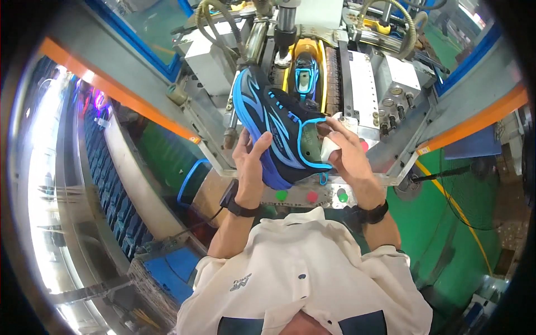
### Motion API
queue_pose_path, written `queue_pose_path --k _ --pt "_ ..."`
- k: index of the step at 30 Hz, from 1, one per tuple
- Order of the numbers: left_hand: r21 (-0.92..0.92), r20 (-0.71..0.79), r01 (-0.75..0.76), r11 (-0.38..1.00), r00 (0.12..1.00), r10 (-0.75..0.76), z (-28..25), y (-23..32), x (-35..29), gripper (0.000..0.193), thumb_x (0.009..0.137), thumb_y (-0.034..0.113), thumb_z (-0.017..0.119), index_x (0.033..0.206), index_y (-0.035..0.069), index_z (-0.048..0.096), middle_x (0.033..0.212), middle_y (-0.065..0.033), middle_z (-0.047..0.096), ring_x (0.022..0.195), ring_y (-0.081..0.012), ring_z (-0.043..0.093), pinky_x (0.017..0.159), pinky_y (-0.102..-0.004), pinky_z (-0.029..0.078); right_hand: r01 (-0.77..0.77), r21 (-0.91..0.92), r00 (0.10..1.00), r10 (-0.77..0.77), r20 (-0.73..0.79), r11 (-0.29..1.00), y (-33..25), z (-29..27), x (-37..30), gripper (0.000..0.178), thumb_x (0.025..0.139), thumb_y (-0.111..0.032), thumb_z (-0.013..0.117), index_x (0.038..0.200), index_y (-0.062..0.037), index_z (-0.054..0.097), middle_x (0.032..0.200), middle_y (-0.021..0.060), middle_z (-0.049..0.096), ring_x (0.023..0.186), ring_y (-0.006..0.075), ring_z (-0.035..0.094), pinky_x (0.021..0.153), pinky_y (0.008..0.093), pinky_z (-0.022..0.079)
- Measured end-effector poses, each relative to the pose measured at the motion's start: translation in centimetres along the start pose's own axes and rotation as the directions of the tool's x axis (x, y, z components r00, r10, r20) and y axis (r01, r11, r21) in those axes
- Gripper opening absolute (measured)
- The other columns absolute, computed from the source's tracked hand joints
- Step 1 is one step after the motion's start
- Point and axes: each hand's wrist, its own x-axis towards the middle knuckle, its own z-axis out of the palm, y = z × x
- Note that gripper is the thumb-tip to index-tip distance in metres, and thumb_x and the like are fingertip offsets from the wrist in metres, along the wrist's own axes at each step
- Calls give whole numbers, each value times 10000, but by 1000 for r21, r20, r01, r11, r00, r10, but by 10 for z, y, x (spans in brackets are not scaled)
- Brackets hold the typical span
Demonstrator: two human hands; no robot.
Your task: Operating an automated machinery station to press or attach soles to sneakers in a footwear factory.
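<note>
A black sports shoe (282, 134) with light-blue trim and a blue-to-purple sole is held up in front of me, tilted, its toe toward the far left. My left hand (251, 159) grips it along the sole, the thumb against its side. My right hand (349, 151) is closed at the heel end by the collar, and a small white piece (329, 149), perhaps cloth, shows at its fingers. Inside the shoe opening is a greenish form (310, 142). Beyond, a similar shoe (305, 78) sits in the machine's yellow-edged cradle (322, 56).
A vertical press cylinder (286, 33) stands over the cradle. Gauges and knobs sit on a block (397, 89) at the right. Below the held shoe, the front panel has green and red buttons (312, 196). Orange-edged frame bars (120, 92) flank both sides. A rack of dark pieces (103, 162) stands left.
</note>
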Motion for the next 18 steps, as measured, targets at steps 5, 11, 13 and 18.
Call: queue_pose_path --k 5,11,13,18 --pt "-112 -97 -35 993 995 24 -11 7 -9 473 900 133 614 1321 -33 476 1220 -120 598 1064 -210 603 935 -343 480 206 81 970 -214 118 975 16 16 3 435 1004 -142 384 1384 61 445 1369 171 519 1154 167 542 790 229 455" --pt "-46 -154 -96 994 984 87 3 -1 -8 488 874 146 638 1299 -41 487 1165 -107 607 1055 -214 573 964 -332 420 512 -279 859 -477 188 812 23 17 -7 472 1026 -193 358 1411 77 384 1417 185 470 1334 259 424 1137 353 274" --pt "-85 -140 -162 983 979 149 -2 -4 -9 442 857 103 657 1255 -11 504 1156 -101 596 1026 -195 565 940 -335 437 587 -311 809 -541 229 747 42 13 2 473 1020 -175 358 1425 70 367 1445 177 442 1366 250 383 1146 357 249" --pt "-27 -82 -165 986 983 163 11 10 -24 528 872 147 633 1347 -10 463 1217 -112 578 1059 -231 576 955 -350 448 371 -217 907 -301 295 903 9 8 -5 580 981 -132 440 1501 9 226 1495 176 370 1396 257 342 1140 378 268"
